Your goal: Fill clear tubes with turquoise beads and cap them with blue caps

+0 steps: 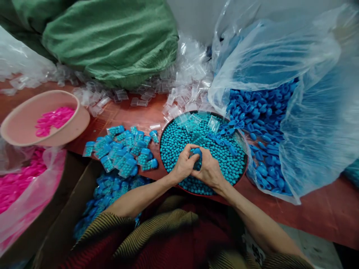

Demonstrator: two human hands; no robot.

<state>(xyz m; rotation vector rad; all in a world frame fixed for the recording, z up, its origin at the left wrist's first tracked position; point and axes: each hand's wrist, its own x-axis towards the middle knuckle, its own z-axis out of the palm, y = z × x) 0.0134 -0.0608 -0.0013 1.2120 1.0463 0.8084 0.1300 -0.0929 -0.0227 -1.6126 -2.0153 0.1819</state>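
Filling the right of the frame, a clear bag (314, 149) holds blue caps (260, 112). At centre sits a round tray (202, 195) of turquoise beads (174, 142); left of it lie finished containers (123, 153). Over the tray, at mid-frame, the left hand (183, 164) and right hand (209, 166) are wrapped around one blue-topped container (198, 152), its lower part mostly hidden. Capping it looks like the step in hand; the next move likely calls for a steady grip and firm pressure.
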